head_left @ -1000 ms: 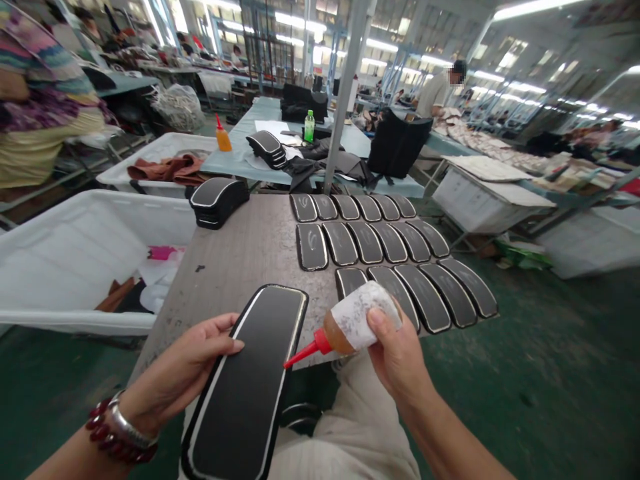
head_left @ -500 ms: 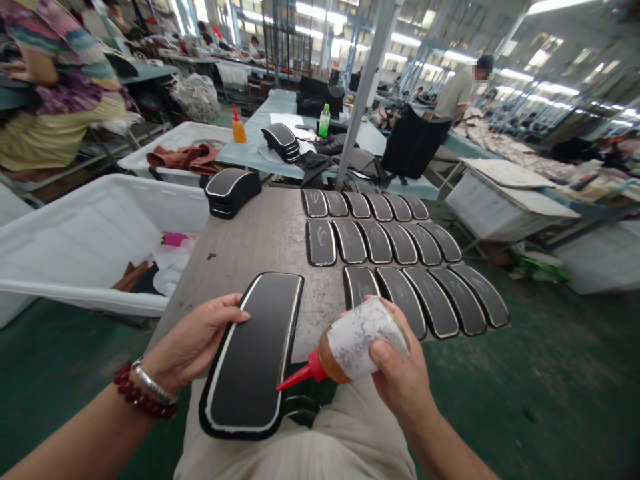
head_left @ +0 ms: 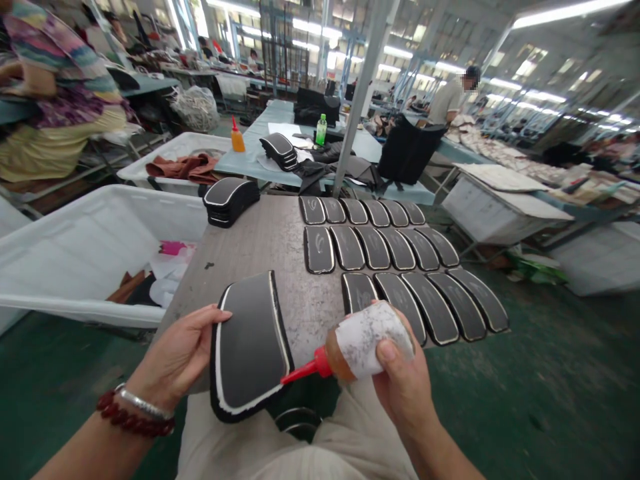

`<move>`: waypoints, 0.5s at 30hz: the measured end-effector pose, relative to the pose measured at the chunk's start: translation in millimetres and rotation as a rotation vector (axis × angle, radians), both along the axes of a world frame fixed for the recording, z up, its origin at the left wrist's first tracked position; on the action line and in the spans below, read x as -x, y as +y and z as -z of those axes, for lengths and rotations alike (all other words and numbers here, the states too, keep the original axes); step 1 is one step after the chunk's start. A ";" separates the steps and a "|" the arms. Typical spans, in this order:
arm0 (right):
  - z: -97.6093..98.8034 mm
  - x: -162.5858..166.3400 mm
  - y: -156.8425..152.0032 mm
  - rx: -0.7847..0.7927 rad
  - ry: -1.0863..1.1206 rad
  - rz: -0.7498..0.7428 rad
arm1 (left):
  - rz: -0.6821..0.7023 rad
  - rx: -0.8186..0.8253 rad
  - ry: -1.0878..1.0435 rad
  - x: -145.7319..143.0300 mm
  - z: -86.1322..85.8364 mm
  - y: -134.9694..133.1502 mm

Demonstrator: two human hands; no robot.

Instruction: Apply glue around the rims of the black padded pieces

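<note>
My left hand grips a black curved panel by its left edge, thumb on the face and fingers behind. A pale line runs around the panel's border. In my right hand is a glue bottle with a white, smudged label, amber contents and a red nozzle. It is tipped to the left, its nozzle tip at the panel's lower right edge. Beyond the bottle, rows of similar black panels lie on the table, pale-edged and with smears on their faces.
A stack of black panels stands at the table's far left corner. White bins with scraps flank the left side. Behind, a blue table carries an orange bottle and a green bottle. A metal post rises there.
My left hand has turned and tilted the panel, so its lower edge swings up toward the right. The nozzle tip has gone from the right side to the lower right corner.
</note>
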State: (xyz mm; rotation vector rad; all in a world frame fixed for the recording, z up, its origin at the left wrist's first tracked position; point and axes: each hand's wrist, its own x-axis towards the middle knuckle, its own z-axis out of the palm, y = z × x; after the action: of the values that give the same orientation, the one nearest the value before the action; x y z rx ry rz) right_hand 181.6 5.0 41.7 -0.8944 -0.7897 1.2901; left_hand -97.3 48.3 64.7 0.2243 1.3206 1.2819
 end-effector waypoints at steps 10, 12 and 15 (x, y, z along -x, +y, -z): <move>10.5 -5.4 11.4 0.020 0.057 0.361 | -0.167 -0.015 -0.178 -23.3 20.2 -9.5; 12.9 -4.2 9.4 0.018 0.050 0.348 | -0.198 -0.033 -0.184 -26.2 22.4 -10.2; 17.7 -0.3 3.6 0.004 0.023 0.304 | -0.238 -0.046 -0.183 -30.4 21.0 -10.0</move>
State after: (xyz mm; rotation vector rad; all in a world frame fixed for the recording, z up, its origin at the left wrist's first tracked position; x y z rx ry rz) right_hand 181.9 8.7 24.0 -0.9606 -0.6063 1.0328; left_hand -66.9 38.3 43.8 -0.0206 1.1871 1.4969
